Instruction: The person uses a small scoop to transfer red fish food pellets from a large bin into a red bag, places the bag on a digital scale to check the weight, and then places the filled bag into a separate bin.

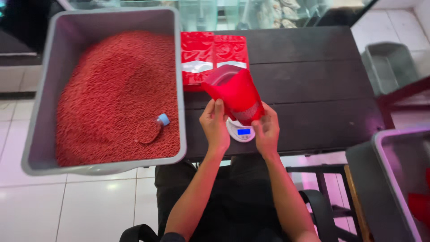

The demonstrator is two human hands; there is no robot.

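White floor tiles all round, with a dark wooden worktop [309,80] across the middle of the view. Glass shelving behind it at 12 o'clock, contents too blurred to tell.

Both hands raised over the near edge of the worktop, gripping an open red pouch [237,92] between them. Left hand [215,125] closed on the pouch's left side, thumb up along its face. Right hand [267,130] closed on the lower right corner, fingers behind. Pouch tilted, mouth open toward 11 o'clock, bottom resting on or just above a small white scale [241,131] with a lit blue display; contact hidden by the pouch.

Flat red pouches [208,56] with clear windows stacked on the worktop at 11 o'clock from the hands, just beyond the held pouch.

Large grey tub [177,58] at 9 o'clock, overhanging the worktop's left end, filled with small red pellets [112,94]. Clear scoop cup with a blue end [162,120] half sunk in the pellets near the tub's right wall.

Second grey tub [389,62] on the floor at 2 o'clock. Another grey bin [394,179] at 4 o'clock, well apart from the hands.
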